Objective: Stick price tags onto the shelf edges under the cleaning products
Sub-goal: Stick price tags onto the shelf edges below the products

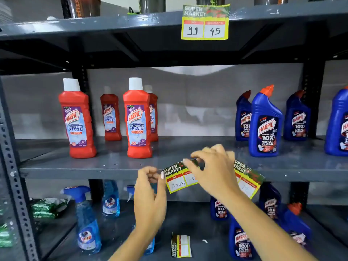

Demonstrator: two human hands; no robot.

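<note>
A yellow and green price tag (178, 180) reading "300rs" hangs tilted at the front edge of the middle shelf (84, 171). My right hand (212, 170) pinches its top edge. My left hand (150, 189) is just left of the tag, fingers curled at its left side; whether it touches the tag I cannot tell. A second tag (248, 181) sticks to the same shelf edge, partly hidden behind my right wrist. Red bathroom cleaner bottles (138, 119) stand on the shelf at the left, blue toilet cleaner bottles (265, 123) at the right.
A filled-in tag (205, 23) marked 99 and 45 is stuck on the upper shelf edge. On the lower shelf lie a blank tag (180, 245), blue spray bottles (86, 219), more blue toilet cleaner bottles (241, 240) and green packets (47, 207).
</note>
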